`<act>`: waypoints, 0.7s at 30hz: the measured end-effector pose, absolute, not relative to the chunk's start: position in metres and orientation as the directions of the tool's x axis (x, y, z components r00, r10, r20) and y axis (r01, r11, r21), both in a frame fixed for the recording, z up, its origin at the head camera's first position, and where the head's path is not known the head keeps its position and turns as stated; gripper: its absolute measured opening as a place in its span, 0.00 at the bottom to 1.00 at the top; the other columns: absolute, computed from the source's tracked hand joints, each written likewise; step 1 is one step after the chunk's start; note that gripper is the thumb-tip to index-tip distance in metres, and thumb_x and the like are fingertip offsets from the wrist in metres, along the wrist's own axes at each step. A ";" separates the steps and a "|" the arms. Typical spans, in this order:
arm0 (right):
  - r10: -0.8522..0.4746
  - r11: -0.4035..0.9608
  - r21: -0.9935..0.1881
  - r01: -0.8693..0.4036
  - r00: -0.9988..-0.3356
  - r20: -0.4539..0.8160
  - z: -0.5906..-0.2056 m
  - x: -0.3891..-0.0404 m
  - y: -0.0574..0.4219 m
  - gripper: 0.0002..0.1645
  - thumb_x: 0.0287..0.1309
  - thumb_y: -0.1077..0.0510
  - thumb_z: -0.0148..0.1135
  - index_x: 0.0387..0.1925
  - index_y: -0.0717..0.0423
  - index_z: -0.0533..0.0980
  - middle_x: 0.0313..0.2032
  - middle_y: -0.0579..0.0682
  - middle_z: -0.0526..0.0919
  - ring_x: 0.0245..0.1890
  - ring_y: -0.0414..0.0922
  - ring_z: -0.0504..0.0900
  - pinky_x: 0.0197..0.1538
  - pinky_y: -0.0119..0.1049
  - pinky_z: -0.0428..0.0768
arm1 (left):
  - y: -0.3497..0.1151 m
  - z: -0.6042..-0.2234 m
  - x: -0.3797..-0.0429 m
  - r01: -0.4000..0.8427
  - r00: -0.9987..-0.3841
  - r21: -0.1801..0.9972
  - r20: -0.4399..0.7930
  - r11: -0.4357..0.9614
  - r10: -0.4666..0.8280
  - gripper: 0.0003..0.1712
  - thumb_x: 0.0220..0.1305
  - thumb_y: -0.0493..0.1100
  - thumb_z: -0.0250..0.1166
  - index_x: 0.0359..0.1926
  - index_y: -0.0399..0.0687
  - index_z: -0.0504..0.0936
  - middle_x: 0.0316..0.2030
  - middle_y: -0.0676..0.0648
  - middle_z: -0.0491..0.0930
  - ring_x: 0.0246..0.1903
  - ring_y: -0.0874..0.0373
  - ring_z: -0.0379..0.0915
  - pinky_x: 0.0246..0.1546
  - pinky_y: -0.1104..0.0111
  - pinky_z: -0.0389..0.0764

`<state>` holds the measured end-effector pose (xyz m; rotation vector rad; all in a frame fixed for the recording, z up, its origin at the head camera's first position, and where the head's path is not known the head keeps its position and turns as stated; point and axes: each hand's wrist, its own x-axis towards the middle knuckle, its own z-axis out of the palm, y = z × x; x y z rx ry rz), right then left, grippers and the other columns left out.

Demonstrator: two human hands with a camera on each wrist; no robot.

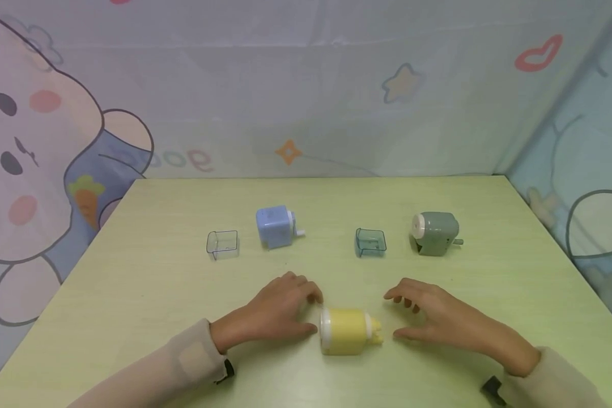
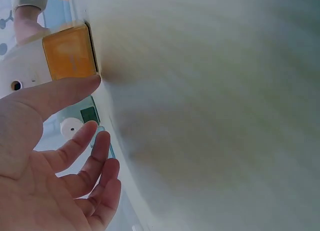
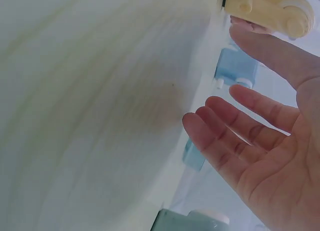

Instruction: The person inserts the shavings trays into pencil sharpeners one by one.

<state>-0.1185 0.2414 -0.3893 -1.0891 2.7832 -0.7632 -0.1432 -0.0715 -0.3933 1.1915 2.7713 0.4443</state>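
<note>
A yellow pencil sharpener [image 1: 344, 331] with a white face lies near the front of the table, its crank end toward the right. Beside its white face, my left hand [image 1: 283, 309] has the thumb and fingers spread apart. My right hand [image 1: 433, 317] is on the crank side with fingers loosely bent and a gap to the sharpener. In the left wrist view, an orange drawer [image 2: 69, 53] shows in the sharpener, near my left thumb; whether they touch I cannot tell. The right wrist view shows the crank end of the sharpener [image 3: 267, 11] beyond my right thumb.
Farther back stand a blue pencil sharpener [image 1: 275, 226] and a green one [image 1: 436, 232], both with cranks pointing right. A clear drawer [image 1: 222, 242] lies left of the blue one. Another, greenish drawer [image 1: 370, 242] lies left of the green one. A printed cloth [image 1: 311, 102] hangs behind the table.
</note>
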 end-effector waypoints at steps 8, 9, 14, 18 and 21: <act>-0.625 0.649 -0.458 -0.608 -0.769 0.134 -0.390 -0.122 0.249 0.27 0.42 0.49 0.71 0.45 0.52 0.72 0.36 0.40 0.73 0.34 0.37 0.72 0.36 0.35 0.75 | -0.073 -0.395 -0.151 0.694 -0.698 0.305 0.061 0.653 0.713 0.25 0.47 0.56 0.68 0.46 0.56 0.74 0.38 0.56 0.72 0.38 0.62 0.61 0.38 0.67 0.66; -0.625 0.651 -0.455 -0.607 -0.769 0.133 -0.390 -0.123 0.249 0.27 0.42 0.49 0.71 0.45 0.52 0.72 0.36 0.40 0.73 0.34 0.37 0.72 0.36 0.35 0.75 | -0.073 -0.395 -0.152 0.694 -0.698 0.307 0.063 0.652 0.713 0.25 0.47 0.56 0.68 0.46 0.56 0.74 0.38 0.56 0.72 0.38 0.61 0.61 0.38 0.67 0.66; -0.615 0.661 -0.453 -0.598 -0.778 0.128 -0.390 -0.126 0.254 0.27 0.42 0.50 0.71 0.45 0.52 0.73 0.37 0.40 0.74 0.34 0.37 0.72 0.36 0.35 0.75 | -0.074 -0.399 -0.157 0.693 -0.698 0.311 0.064 0.650 0.713 0.25 0.48 0.57 0.67 0.46 0.56 0.73 0.38 0.56 0.72 0.38 0.61 0.62 0.39 0.67 0.66; -0.611 0.661 -0.457 -0.595 -0.780 0.133 -0.391 -0.128 0.257 0.27 0.42 0.50 0.71 0.45 0.51 0.72 0.37 0.40 0.74 0.34 0.37 0.72 0.36 0.35 0.75 | -0.073 -0.400 -0.160 0.688 -0.702 0.307 0.055 0.657 0.710 0.25 0.48 0.58 0.67 0.47 0.57 0.72 0.39 0.56 0.72 0.38 0.62 0.61 0.39 0.67 0.66; -0.615 0.646 -0.469 -0.602 -0.775 0.148 -0.391 -0.129 0.260 0.27 0.43 0.50 0.71 0.45 0.51 0.72 0.37 0.40 0.74 0.33 0.37 0.72 0.34 0.35 0.75 | -0.071 -0.401 -0.162 0.690 -0.702 0.304 0.060 0.657 0.710 0.26 0.49 0.58 0.67 0.48 0.57 0.72 0.39 0.56 0.72 0.38 0.62 0.61 0.38 0.68 0.66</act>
